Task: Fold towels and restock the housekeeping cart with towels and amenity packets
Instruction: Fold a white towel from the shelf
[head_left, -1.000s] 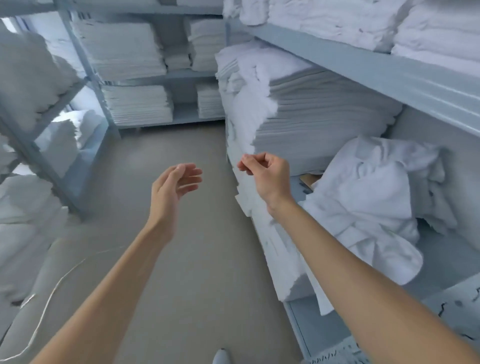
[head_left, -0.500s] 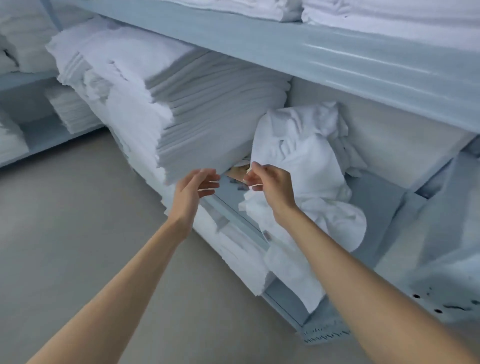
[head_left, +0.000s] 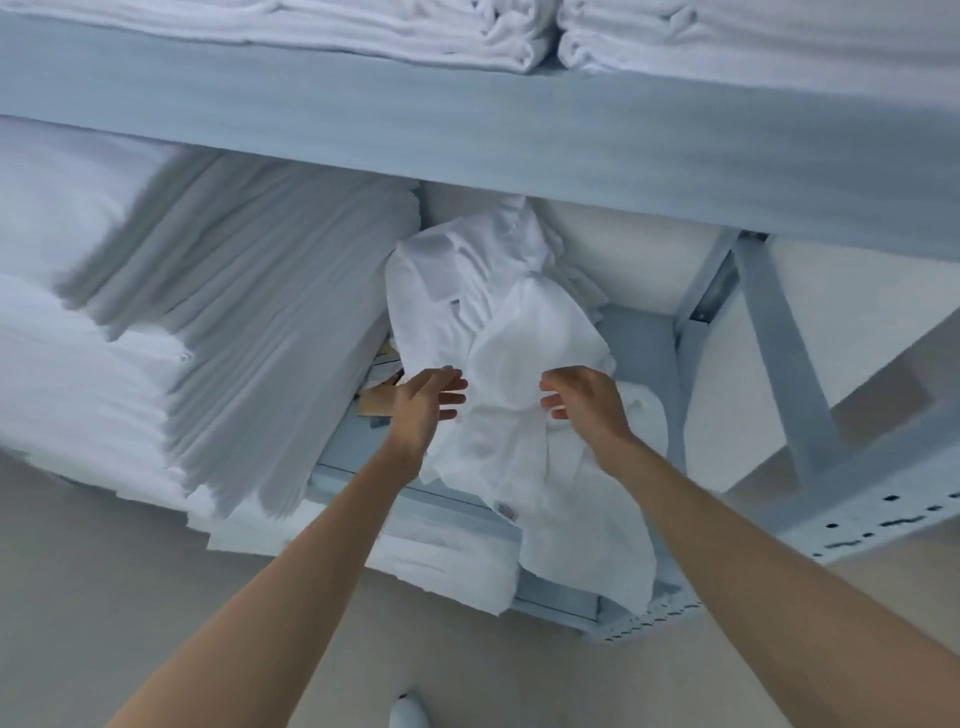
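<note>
1. The grey metal shelving (head_left: 467, 135) took up most of the view, with folded towels (head_left: 519, 41) sitting on the upper shelf.
2. Under that shelf, on the left, there was a big stack of folded white linens (head_left: 249, 322), leaning a bit and overhanging the lower shelf's edge.
3. Just right of the stack was a crumpled white towel pile (head_left: 509, 332), heaped on the lower shelf with one part draping down over the front edge.
4. Both bare forearms reached up and forward from the bottom of the view, converging toward the pile.
5. The left hand (head_left: 423, 408) was held edge-on, fingers straight and loosely together, pointing right at the pile's left side. It was open, gripping nothing; I couldn't tell if the fingertips actually touched the cloth.
6. The right hand (head_left: 584, 397) was in front of the pile, fingers loosely curled toward the left hand, not clearly holding any cloth.
7. A bit of brown cardboard (head_left: 376, 402) peeked out just left of the left hand.
</note>
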